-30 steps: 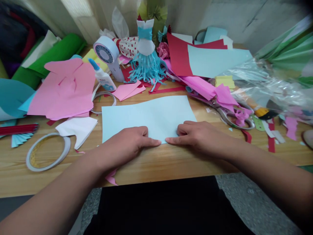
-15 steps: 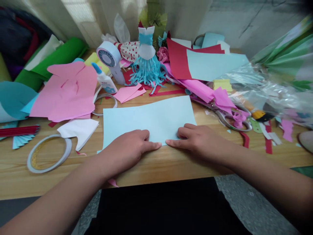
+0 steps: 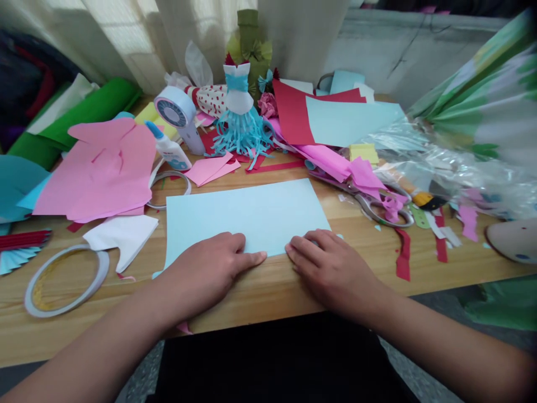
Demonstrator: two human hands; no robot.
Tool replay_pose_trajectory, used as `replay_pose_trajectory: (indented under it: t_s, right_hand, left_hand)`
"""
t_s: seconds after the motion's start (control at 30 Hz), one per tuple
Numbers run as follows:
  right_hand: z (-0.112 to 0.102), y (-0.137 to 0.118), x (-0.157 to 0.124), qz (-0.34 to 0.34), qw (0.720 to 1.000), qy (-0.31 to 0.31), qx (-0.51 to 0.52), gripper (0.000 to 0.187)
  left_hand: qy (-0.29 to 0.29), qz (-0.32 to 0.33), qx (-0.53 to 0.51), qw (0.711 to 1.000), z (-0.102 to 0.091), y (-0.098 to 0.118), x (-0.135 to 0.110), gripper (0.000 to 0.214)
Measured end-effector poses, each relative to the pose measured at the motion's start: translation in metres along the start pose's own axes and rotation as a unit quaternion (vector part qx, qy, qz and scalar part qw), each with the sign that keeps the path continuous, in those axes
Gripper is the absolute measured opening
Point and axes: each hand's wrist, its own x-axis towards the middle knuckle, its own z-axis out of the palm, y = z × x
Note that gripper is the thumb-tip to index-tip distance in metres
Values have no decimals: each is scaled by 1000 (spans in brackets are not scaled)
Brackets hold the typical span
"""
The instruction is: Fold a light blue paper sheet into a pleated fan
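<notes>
A light blue sheet of paper (image 3: 243, 212) lies on the wooden table in front of me, its near edge along my fingers. My left hand (image 3: 218, 268) holds down the near left part, fingers curled on the sheet and thumb stretched along the near edge. My right hand (image 3: 331, 266) is closed at the near right part of the same edge, with its bent fingertips pressed together on the paper. What lies under both palms is hidden. Scissors (image 3: 369, 207) rest to the right, partly under pink paper strips. A roll of tape (image 3: 67, 280) lies left of my left forearm.
Behind the sheet stand a small paper dress (image 3: 239, 106) with a fringed skirt, a handheld fan (image 3: 180, 115) and a glue bottle (image 3: 172, 151). Pink paper (image 3: 100, 173) lies left, red paper (image 3: 291, 115) behind, plastic wrapping (image 3: 453, 173) right. The table's front edge runs close to my body.
My right hand has drawn its outstretched thumb and fingers in, and they now bunch at the paper's near edge. My left hand stays on the sheet. The whole view has shifted slightly.
</notes>
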Motion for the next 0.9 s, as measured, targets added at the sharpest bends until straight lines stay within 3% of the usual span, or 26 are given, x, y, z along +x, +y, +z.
replay_pose_trajectory:
  t_s: [0.2,0.37,0.73,0.9]
  right_hand:
    - [1,20,-27,27,999,5,-40,30]
    - [1,30,-43,45,997,6,-67,28]
    - [-3,34,-47,44,996,17,-73,26]
    - [-1,36,-48,35,996,32,-70,27]
  left_hand:
    - [-11,5,25,1000,-1,1,0,46]
    - [-14,46,50,998,-1,-4,-1,40]
    - [-40,28,44,998,-9,-19,-17,55]
    - [-42,38,60,997,-10,-34,-28,53]
